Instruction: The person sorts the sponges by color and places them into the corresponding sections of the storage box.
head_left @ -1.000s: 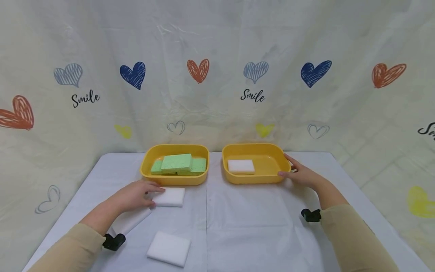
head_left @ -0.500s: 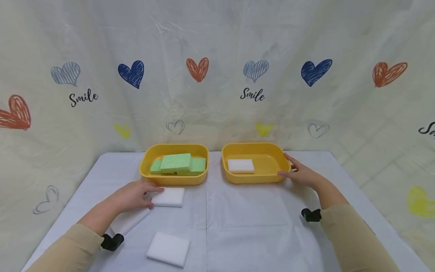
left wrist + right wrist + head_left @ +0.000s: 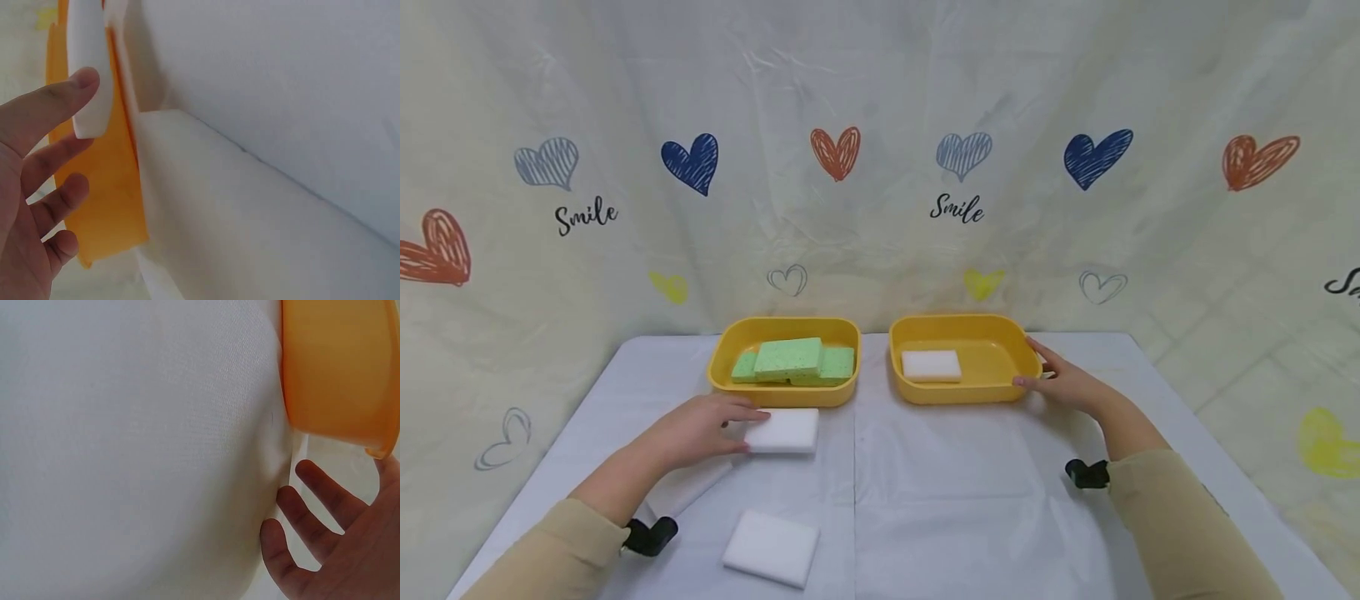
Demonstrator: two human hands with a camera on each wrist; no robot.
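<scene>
My left hand [image 3: 703, 429] pinches a white sponge [image 3: 786, 431] by its left edge, thumb on one face and index finger on the other. In the left wrist view the sponge [image 3: 90, 56] hangs above the cloth in front of the left yellow tray [image 3: 106, 187]. Several green sponges [image 3: 790, 360] lie in that tray. The right hand [image 3: 1067, 385] touches the right end of the other yellow tray [image 3: 958, 394], thumb and index finger at its rim. Its other fingers [image 3: 312, 525] are spread out straight. One white sponge [image 3: 931, 367] lies inside this tray.
Another white sponge [image 3: 772, 548] lies flat near the front of the cloth-covered table [image 3: 970, 517]. One more white sponge [image 3: 692, 490] is partly hidden beneath the left forearm. A curtain [image 3: 880, 242] printed with hearts hangs right behind both trays.
The white sponge in my left hand has come up off the table and shifted slightly right. The right hand and both trays have stayed put.
</scene>
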